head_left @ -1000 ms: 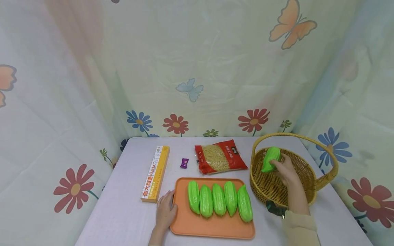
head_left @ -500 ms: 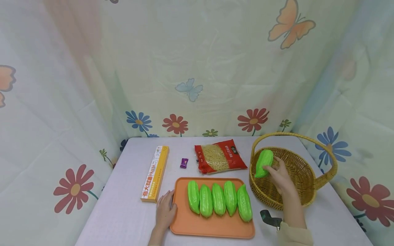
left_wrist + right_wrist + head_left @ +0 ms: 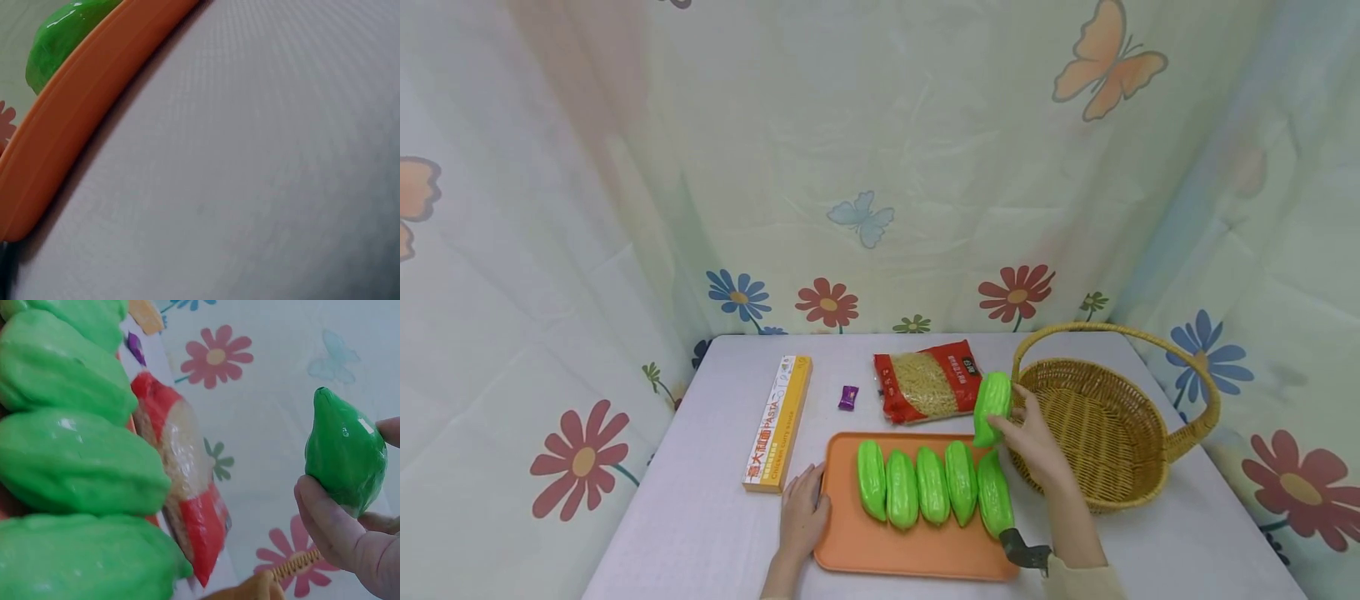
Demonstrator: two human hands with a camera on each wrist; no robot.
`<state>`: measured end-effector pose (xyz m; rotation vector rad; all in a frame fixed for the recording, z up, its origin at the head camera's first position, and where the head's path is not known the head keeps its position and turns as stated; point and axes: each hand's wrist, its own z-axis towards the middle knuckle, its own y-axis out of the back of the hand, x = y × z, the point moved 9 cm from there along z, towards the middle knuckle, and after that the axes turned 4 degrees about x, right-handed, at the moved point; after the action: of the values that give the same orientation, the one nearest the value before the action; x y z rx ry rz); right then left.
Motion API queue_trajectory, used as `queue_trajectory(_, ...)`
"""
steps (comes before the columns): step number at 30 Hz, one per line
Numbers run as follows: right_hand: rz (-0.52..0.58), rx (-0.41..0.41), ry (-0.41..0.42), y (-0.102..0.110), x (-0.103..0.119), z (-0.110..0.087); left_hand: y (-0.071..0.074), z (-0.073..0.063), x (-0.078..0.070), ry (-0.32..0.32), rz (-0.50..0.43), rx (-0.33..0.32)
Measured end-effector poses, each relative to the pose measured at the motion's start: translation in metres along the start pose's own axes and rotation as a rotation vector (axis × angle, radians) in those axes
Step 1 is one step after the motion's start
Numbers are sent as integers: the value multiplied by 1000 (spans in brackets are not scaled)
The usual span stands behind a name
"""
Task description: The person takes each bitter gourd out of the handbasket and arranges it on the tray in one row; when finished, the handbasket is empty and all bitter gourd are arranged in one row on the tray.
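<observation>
My right hand pinches a green ridged gourd between thumb and fingers, over the far right corner of the orange tray. In the right wrist view the held gourd points its narrow stem end upward. Several more gourds lie side by side on the tray. My left hand rests at the tray's left edge, fingers lying forward along the rim and thumb beside it. The left wrist view has the tray's side wall and part of one gourd behind it.
A wicker basket with a tall handle stands to the right. Behind the tray lie a red bag of pasta and a small purple-wrapped candy. To the left is a yellow-and-white pasta box. A patterned curtain surrounds the table.
My right hand has carried the gourd left, from over the basket to above the tray's far right corner. My left hand stays at the tray's left edge.
</observation>
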<state>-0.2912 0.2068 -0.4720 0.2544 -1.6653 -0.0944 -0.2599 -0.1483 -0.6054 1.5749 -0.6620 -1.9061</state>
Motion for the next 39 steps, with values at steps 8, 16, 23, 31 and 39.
queue_trajectory(8,-76,54,1,-32,2,4,1,0,-2,-27,13,-25)
queue_trajectory(16,-159,73,19,-63,4,8,4,-1,-6,-74,46,-78)
queue_trajectory(23,-139,114,55,-99,9,6,5,-1,-7,-78,60,-70)
queue_trajectory(31,-201,176,52,-138,5,6,6,0,-10,-99,53,-74)
queue_trajectory(39,-388,228,136,-172,6,9,6,-1,-9,-67,41,-65)
